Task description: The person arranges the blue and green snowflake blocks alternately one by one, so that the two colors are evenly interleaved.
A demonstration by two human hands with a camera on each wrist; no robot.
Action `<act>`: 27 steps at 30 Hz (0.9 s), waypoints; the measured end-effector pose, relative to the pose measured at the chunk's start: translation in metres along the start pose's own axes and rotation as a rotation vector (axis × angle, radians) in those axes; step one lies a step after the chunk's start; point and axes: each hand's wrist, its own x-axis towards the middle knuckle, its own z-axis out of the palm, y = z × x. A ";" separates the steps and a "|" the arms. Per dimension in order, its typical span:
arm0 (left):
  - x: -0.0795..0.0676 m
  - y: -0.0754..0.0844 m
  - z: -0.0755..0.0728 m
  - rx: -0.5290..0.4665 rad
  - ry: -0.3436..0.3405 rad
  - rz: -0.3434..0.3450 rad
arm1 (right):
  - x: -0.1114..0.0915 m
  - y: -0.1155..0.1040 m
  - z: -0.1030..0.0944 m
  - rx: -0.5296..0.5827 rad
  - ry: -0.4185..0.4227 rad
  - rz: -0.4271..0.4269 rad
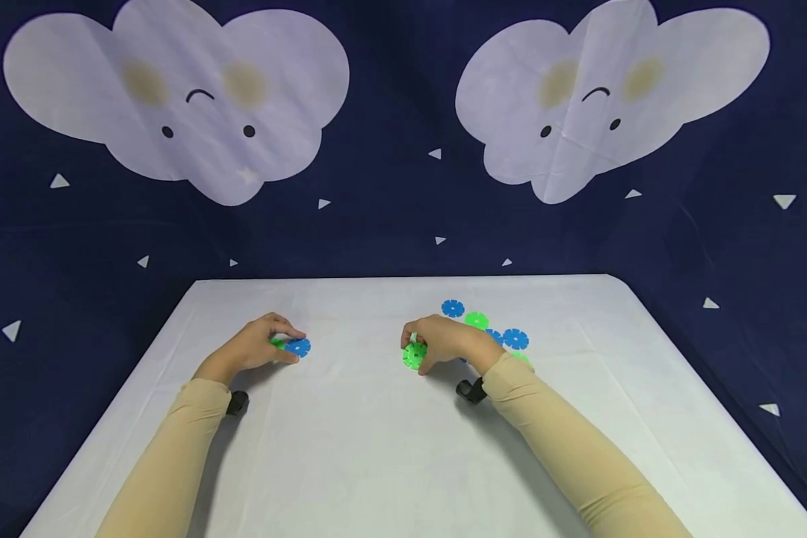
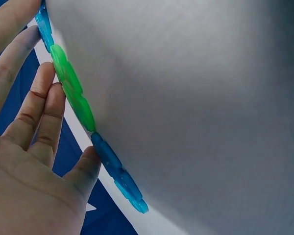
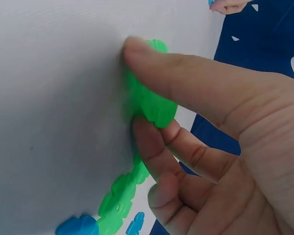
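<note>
My left hand point(image 1: 258, 342) is low over the left part of the table, gripping a blue notched plastic disc point(image 1: 299, 348) at its edges between thumb and forefinger. Beside it, a green notched disc point(image 1: 278, 344) is partly hidden by the hand. The left wrist view shows a row of thin discs edge-on: a blue one at top, a green disc point(image 2: 73, 88), then another blue disc point(image 2: 119, 174) by a fingertip. Right of centre, my right hand point(image 1: 444, 340) pinches a bright green notched disc point(image 1: 414, 356). In the right wrist view the thumb crosses this green disc point(image 3: 159, 107).
Behind and under the right forearm lie several more discs, among them a blue one point(image 1: 453, 308), a green one point(image 1: 476, 320) and another blue one point(image 1: 515, 339). The white table point(image 1: 350, 448) ends at a dark blue cloth point(image 1: 390, 187) printed with clouds.
</note>
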 end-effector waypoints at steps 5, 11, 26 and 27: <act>0.000 -0.001 0.000 0.010 0.003 0.012 | -0.001 -0.001 -0.003 0.033 -0.025 0.009; 0.000 0.000 -0.001 0.013 -0.001 0.009 | -0.002 0.000 -0.004 0.023 -0.031 0.006; 0.001 0.000 -0.001 0.020 -0.004 -0.006 | 0.006 0.003 -0.001 -0.029 0.028 -0.065; 0.002 0.000 -0.001 0.019 -0.004 -0.004 | 0.008 0.002 -0.001 -0.034 0.033 -0.078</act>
